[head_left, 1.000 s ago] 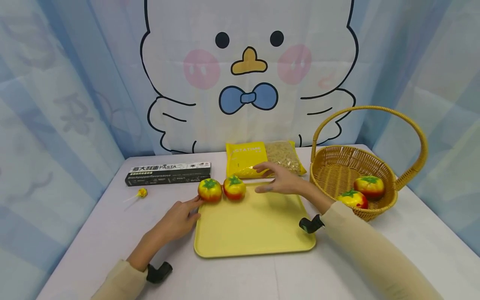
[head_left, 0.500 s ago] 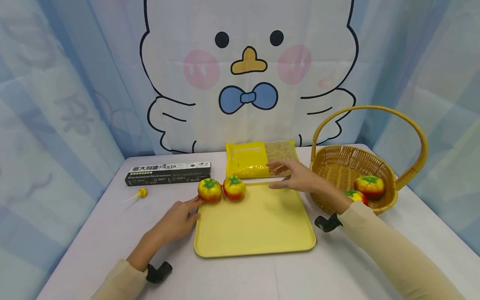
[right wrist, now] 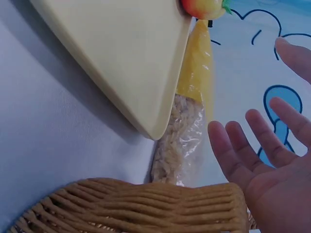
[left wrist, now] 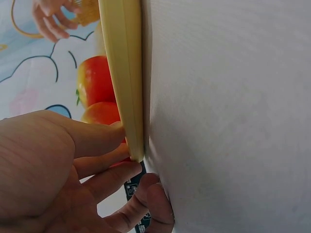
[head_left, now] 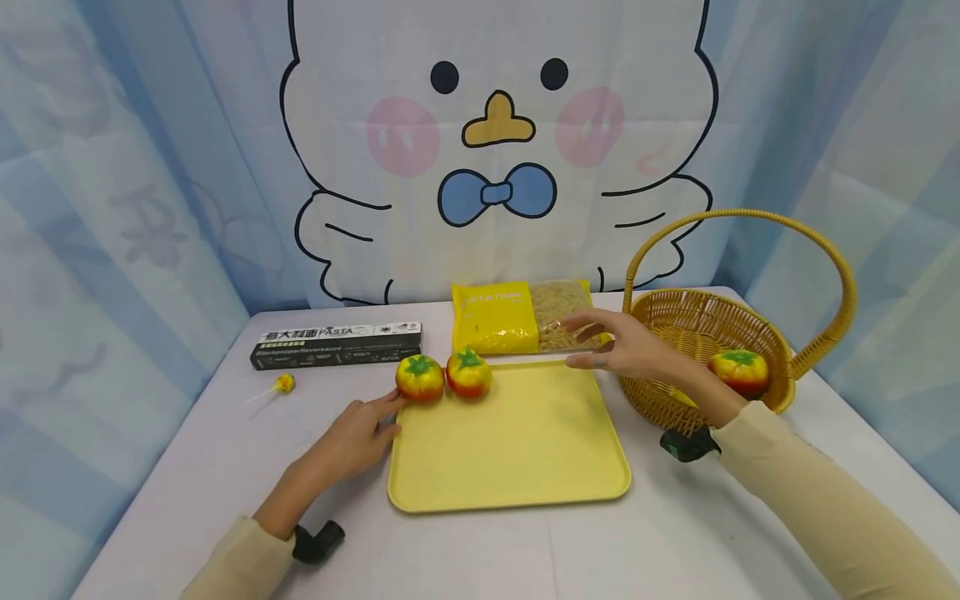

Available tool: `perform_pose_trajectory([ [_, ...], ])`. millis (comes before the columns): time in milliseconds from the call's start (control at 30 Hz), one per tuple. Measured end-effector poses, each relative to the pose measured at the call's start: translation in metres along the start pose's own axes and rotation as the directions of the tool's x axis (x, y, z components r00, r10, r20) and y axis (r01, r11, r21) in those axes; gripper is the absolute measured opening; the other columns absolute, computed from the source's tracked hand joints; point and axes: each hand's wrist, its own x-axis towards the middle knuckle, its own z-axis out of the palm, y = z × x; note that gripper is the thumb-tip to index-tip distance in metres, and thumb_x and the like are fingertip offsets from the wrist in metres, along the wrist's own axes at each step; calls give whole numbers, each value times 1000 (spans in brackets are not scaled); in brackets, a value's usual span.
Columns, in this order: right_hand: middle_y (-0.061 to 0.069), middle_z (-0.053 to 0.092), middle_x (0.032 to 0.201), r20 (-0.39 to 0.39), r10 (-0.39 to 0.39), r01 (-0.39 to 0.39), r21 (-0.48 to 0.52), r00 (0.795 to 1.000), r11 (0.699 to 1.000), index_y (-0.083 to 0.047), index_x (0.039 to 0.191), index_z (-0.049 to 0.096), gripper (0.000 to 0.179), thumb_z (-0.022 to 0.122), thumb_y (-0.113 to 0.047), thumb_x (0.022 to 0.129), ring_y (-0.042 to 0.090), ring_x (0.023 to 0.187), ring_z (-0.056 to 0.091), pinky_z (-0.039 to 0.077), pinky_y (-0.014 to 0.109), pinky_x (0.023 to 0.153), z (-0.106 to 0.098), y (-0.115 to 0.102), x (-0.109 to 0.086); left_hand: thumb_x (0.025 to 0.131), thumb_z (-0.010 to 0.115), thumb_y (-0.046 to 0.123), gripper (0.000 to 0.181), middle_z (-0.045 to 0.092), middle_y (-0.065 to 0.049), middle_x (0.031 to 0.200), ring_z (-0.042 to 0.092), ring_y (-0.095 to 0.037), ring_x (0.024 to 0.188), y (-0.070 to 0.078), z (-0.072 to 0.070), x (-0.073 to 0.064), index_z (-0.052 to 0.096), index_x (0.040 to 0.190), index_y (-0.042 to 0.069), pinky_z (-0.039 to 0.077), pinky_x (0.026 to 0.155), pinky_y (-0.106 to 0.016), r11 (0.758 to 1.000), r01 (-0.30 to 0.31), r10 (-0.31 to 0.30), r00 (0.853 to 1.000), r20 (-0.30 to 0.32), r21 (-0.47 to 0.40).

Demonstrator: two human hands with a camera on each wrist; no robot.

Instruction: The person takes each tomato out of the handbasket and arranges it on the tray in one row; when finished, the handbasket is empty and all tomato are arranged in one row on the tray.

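Note:
Two red-and-yellow, tomato-like fruits with green leafy tops, the left fruit (head_left: 420, 379) and the right fruit (head_left: 469, 374), sit side by side at the far left corner of the yellow tray (head_left: 510, 442). My left hand (head_left: 360, 437) rests at that corner, thumb and fingertips against the tray's rim, the index fingertip right by the left fruit. In the left wrist view its lower fingers lie near the table. My right hand (head_left: 618, 342) hovers past the tray's far right corner, fingers spread with nothing in them, as the right wrist view shows.
A wicker basket (head_left: 637, 404) with a tall handle stands right, holding another such fruit (head_left: 739, 372); my right forearm hides part of it. Behind the tray lies a yellow pasta bag (head_left: 495, 321). A black-and-white pasta box (head_left: 337, 346) and a lollipop (head_left: 284, 384) lie left.
My right hand has moved right, from above the tray towards the basket, and its forearm now covers more of the basket. My left hand, the tray and both fruits on it have stayed put.

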Motion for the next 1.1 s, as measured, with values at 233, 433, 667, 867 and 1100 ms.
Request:
perform_pose_trajectory([
  [233,23,60,148,-30,-10,10,0,999,1000,-8,149,58,59,80,-23,96,41,128,63,58,54,101,-13,7,-9,104,64,11,49,46,-16,165,59,-25,100,-1,0,0,56,152,3,48,81,-38,1000,3,-3,1000,-1,4],
  [433,18,63,147,-44,-6,5,-9,999,1000,-11,146,60,55,80,-22,96,40,128,64,59,47,100,-26,10,-16,105,64,11,50,46,-16,166,58,-24,96,-1,-1,0,55,153,4,46,77,-34,1000,10,-10,1000,0,-7],
  [667,15,67,141,-76,-1,-3,-58,997,998,-10,143,63,52,80,-23,96,32,120,68,59,27,94,-38,8,-28,104,64,11,49,46,-16,166,57,-23,95,-3,-1,2,56,152,3,46,78,-35,1000,3,-3,1000,-1,1],
  [867,10,71,136,-92,17,-29,-135,996,990,-13,141,66,49,81,-26,95,26,116,68,58,29,95,-49,13,-40,104,64,11,49,46,-17,166,57,-22,91,-3,0,3,56,152,3,46,77,-35,1000,-3,3,1000,1,-4],
  [1100,14,72,133,-84,8,-22,-162,996,987,-8,137,68,48,82,-23,94,27,117,69,58,23,90,-55,29,-53,104,64,12,49,46,-16,166,57,-24,96,-2,0,2,56,153,4,47,80,-36,1000,15,-15,1000,8,0],
])
